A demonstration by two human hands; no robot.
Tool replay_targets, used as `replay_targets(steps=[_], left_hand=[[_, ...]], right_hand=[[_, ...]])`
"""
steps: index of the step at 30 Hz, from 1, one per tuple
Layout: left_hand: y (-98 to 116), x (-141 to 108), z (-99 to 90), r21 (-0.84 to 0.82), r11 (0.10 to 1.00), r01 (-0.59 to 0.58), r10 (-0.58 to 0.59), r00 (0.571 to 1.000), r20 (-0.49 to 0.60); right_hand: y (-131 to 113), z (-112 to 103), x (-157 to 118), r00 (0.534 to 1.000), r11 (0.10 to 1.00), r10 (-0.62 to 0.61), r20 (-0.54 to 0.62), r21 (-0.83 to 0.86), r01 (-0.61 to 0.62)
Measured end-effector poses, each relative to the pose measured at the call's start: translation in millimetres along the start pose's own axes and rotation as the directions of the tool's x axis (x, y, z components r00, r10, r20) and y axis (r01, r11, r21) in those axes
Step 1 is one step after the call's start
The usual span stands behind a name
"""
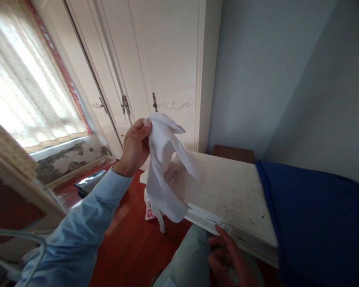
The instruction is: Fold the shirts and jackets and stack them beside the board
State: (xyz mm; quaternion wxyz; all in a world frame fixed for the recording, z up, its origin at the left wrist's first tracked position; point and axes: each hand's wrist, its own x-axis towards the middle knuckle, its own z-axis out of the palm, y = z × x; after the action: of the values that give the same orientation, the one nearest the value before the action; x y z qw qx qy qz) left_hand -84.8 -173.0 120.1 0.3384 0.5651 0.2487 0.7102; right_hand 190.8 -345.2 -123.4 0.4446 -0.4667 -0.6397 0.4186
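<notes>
My left hand (137, 141) is raised, with its thumb and fingers pinching the top edge of a limp white cloth (161, 159). The cloth hangs in loose folds with a gap between its flaps, and its lower end droops past the corner of the white table (227, 183). I cannot make out whether it is a garment. Close to the table's front edge is my right hand (227, 255), slightly blurred, its index finger extended and the others loosely bent, with nothing in it.
A dark blue cloth (314, 211) covers the table's right end. Behind stand a white wardrobe (167, 52) and a brown box (233, 153). A red-printed bag (149, 212) lies under the table on the red floor (122, 243). A curtained window (26, 79) is at left.
</notes>
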Motion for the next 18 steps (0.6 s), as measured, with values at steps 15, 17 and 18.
replay_targets(steps=[15,17,18], left_hand=[[119,-21,7.5,-0.077,0.993,-0.093,0.087,0.993,-0.078],[118,-20,-0.1,-0.057,0.993,-0.106,0.099,0.987,-0.123],[115,-19,-3.5,-0.051,0.994,-0.097,0.090,0.987,-0.129]], right_hand=[[-71,-70,100,0.908,0.974,-0.201,-0.368,-0.173,0.146],[-97,-112,98,0.847,0.967,-0.218,-0.485,-0.225,0.121],[-113,-133,96,0.838,0.953,-0.243,-0.489,-0.280,0.114]])
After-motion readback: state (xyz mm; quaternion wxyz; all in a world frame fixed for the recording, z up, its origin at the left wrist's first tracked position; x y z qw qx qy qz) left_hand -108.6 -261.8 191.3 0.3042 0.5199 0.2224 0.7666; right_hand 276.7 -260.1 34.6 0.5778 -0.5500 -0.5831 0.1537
